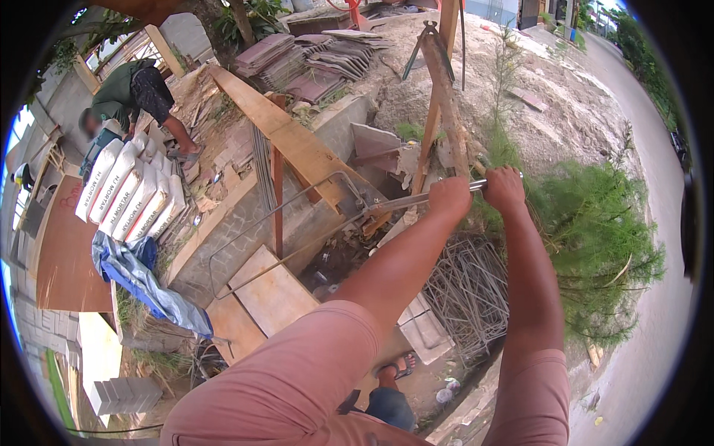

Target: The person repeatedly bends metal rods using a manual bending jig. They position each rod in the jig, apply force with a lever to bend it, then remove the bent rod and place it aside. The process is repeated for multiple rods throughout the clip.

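Observation:
Both my hands are closed around a long steel lever bar [405, 201] that runs level across the middle of the view. My left hand [450, 197] grips it partway along; my right hand [503, 189] holds it close to its right end. The bar's left end meets a thin steel rod [279, 262] on the end of a wooden plank bench [297, 145]. That rod is bent at several corners into an open, roughly rectangular frame, reaching out to the left over some boards. How the bar engages the rod is too small to make out.
A heap of bent steel rods [465, 297] lies below my arms. A feathery green bush [595, 253] grows at right, beside a road. Upright wooden posts [433, 111] stand ahead. At far left, a person [130, 97] bends over near stacked white bags [130, 189].

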`<state>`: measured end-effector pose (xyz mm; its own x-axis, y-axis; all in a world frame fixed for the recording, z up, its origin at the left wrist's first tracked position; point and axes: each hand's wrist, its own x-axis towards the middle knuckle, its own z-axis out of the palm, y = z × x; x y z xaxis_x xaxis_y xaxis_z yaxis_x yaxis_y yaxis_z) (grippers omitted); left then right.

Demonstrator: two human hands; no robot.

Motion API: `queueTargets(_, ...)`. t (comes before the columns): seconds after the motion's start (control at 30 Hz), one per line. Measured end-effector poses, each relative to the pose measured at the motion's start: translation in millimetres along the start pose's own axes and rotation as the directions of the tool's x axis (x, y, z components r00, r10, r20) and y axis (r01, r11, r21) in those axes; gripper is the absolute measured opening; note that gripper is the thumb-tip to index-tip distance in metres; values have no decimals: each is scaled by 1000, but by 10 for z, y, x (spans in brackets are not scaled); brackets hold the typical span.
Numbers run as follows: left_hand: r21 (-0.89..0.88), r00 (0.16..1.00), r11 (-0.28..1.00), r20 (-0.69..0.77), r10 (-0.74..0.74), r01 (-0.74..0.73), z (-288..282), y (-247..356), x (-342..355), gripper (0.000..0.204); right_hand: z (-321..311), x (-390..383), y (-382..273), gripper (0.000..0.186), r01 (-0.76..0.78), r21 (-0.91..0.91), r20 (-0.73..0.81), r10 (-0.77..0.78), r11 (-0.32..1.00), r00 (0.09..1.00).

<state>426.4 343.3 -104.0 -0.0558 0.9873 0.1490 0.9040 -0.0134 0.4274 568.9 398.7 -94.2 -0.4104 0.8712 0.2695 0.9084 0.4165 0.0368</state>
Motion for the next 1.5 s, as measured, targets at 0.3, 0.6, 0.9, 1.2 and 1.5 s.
queueTargets(0.3,171,965,969,220,141,-180,-65,-19,-412,16,13,-785,-241,13,-182,-22,9,183,983,983)
queueTargets(0.6,161,808,861,461,367,-483,-414,-275,-1271,24,-186,-2086,-1148,17,-466,87,93,459,880,884)
queueTargets(0.9,197,596,601,547,589,-775,-594,-834,-1822,26,-490,-2857,-2601,22,-619,169,50,621,767,782)
queueTargets(1.2,76,314,319,488,814,-945,-1071,-1607,-2047,16,-761,-2892,-3969,32,-700,309,148,695,644,704)
queueTargets(1.5,-372,284,379,286,915,-848,-1181,-1968,-1916,48,-820,-2814,-3740,32,-738,296,269,689,606,673)
